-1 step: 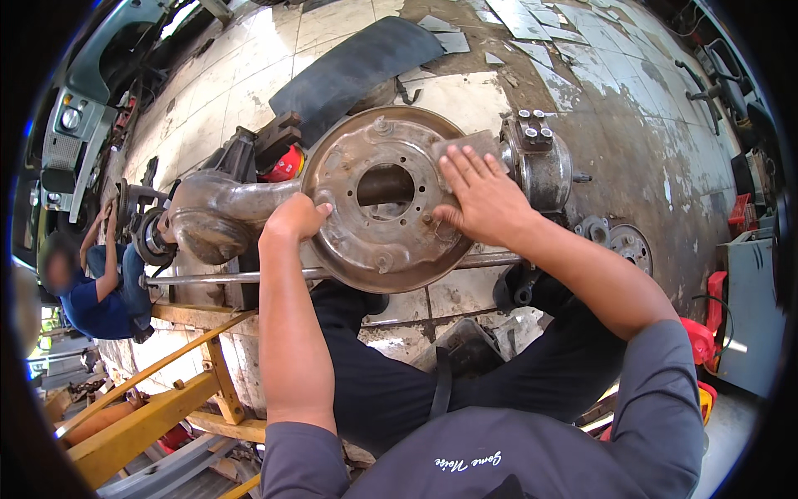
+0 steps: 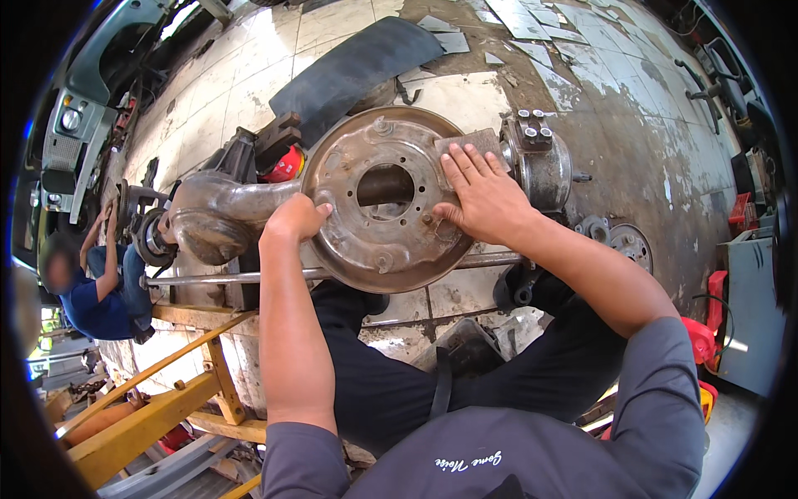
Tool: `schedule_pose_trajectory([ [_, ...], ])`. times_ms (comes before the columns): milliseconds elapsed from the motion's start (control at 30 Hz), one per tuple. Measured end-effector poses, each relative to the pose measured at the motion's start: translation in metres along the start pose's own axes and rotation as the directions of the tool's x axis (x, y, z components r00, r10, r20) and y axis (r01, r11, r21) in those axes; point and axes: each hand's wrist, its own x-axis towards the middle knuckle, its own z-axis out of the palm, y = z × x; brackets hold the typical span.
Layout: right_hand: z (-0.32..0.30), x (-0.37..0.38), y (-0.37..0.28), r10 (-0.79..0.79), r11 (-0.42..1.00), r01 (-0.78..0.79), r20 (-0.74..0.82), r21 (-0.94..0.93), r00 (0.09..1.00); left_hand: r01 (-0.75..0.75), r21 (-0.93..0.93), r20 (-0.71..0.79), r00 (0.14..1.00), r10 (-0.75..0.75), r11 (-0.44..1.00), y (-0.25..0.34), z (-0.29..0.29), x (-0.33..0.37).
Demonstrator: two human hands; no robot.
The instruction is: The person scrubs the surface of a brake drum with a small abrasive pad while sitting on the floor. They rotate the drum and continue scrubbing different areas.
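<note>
A round brown metal brake backing plate [image 2: 341, 241] with a large centre hole lies tilted before me, above my knees. My left hand [image 2: 298, 218] grips its left side, thumb on the face and the other fingers hidden. On the upper right of the plate rests my right hand [image 2: 482, 187], palm down with fingers stretched out. Beneath those fingertips lies a rough grey-brown sheet [image 2: 478, 143], apparently sandpaper, reaching past the plate's rim. Left of the plate, an axle housing [image 2: 224, 204] with a bulged middle extends away.
A steel rod [image 2: 208, 279] runs below the plate. To the right stands a metal hub with studs [image 2: 540, 162]. A curved black panel [image 2: 357, 71] lies on the tiled floor. Yellow frame [image 2: 150, 416] stands lower left; a co-worker in blue [image 2: 96, 308] crouches at far left.
My right hand has shifted very slightly, and more of the sheet's upper edge shows beyond the fingertips. The left hand and plate look unmoved.
</note>
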Motion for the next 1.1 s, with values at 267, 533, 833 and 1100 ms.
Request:
schedule_pose_trajectory([
  [267,0.002,0.000,0.000,-0.044,0.998,0.044,-0.014,0.037,0.999,-0.088,0.051,-0.061,0.994,0.091,0.995,-0.010,0.010,0.012],
  [533,0.004,0.003,0.003,-0.033,0.999,0.034,-0.041,0.015,0.999,-0.023,0.015,-0.010,1.000,0.023,1.000,0.002,-0.003,0.005],
  [833,0.004,-0.005,-0.006,-0.091,0.995,0.091,0.007,0.029,0.996,-0.014,0.022,0.002,1.000,0.014,1.000,0.002,-0.004,0.004],
  [1100,0.007,-0.004,-0.010,-0.146,0.989,0.145,0.035,0.030,0.989,-0.066,0.026,-0.047,0.997,0.067,0.998,-0.005,0.003,0.011],
])
